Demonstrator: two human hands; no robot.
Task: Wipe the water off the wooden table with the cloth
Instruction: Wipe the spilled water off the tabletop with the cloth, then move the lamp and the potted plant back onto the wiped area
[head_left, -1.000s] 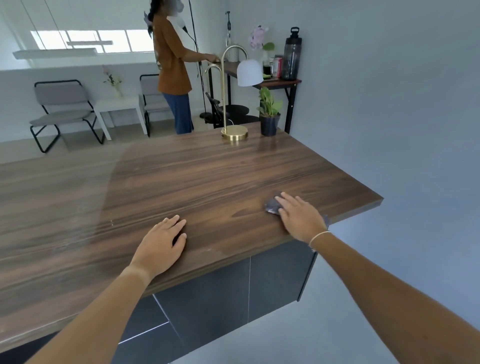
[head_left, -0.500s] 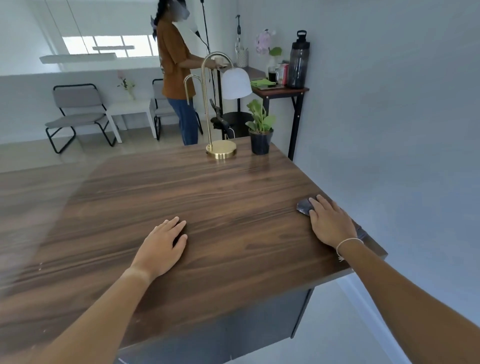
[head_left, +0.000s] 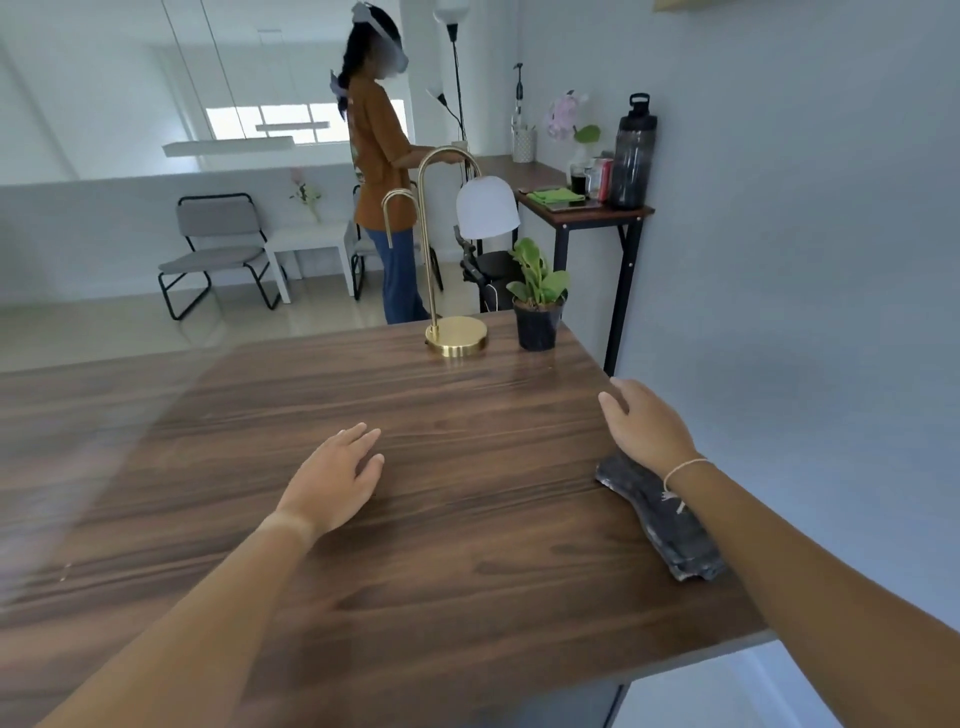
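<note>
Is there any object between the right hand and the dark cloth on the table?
Nothing visible. The cloth lies directly under the right wrist; the right hand is just beyond it. The lamp and plant stand farther away.

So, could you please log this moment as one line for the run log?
task: wipe table | left hand: flat on wooden table | right hand: open, off cloth | cloth: under right forearm, by right edge | water: not visible

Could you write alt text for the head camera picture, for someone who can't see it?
Two bare arms reach over a wooden table: the left hand rests flat, the right hand is open, its forearm above a dark cloth by the table's right edge. A brass lamp and potted plant stand at the far end.
</note>
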